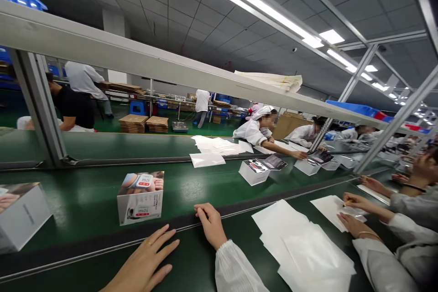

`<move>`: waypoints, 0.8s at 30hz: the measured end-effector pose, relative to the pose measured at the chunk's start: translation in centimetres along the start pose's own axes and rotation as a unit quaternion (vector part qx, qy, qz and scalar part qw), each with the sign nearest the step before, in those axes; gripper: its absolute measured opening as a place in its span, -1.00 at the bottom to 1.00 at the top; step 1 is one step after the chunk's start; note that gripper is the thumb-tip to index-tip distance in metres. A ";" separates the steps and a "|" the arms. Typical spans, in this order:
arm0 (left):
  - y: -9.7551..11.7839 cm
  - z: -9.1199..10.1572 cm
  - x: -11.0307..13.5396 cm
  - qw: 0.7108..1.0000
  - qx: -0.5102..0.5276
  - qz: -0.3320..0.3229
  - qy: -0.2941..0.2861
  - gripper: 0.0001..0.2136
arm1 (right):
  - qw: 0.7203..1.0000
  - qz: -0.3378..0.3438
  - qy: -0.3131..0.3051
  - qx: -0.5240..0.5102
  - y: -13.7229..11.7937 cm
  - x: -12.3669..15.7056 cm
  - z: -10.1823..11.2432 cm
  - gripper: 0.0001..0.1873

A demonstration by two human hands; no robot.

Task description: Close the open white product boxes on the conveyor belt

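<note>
My left hand (147, 255) hovers over the near edge of the green belt, fingers spread and holding nothing. To its right, my right hand (209, 226) rests at the dark rail (239, 209) with its fingers curled together; nothing shows in it. Beyond my left hand a closed printed box (141, 198) stands upright on the belt, apart from both hands. Another white box (23, 219) is cut off at the left side. Right of my right hand lies a loose pile of white sheets or sleeves (304, 251).
An open box (255, 171) stands farther along the green belt (195, 187). White sheets (219, 146) lie on the far side, where a co-worker (255, 132) reaches over another open box (310, 164). At right, a co-worker's hands (356, 219) handle a sheet. A metal post (37, 100) and beam cross the view.
</note>
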State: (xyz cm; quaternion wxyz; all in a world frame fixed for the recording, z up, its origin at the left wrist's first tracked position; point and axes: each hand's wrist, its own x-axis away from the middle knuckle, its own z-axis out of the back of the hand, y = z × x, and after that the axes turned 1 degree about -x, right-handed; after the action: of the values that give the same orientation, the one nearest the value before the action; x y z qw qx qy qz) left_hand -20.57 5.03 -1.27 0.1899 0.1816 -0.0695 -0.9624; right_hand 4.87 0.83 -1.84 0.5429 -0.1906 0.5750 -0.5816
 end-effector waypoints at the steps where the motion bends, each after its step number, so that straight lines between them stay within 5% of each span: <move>1: 0.1 -0.1 0.0 1.000 0.007 0.002 0.002 -0.53 | 1.000 0.000 -0.002 0.002 0.0 0.0 0.1 -0.62; 24: 0.3 -0.2 0.4 1.000 -0.018 0.004 -0.009 -0.48 | 1.000 0.006 -0.021 0.005 0.7 0.2 0.4 -0.69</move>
State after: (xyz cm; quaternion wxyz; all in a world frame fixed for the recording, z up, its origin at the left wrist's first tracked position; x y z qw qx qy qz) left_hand -20.69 4.59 -1.54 0.1965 0.1690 -0.0550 -0.9643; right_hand 5.44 0.65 -2.47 0.5597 -0.1966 0.5618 -0.5767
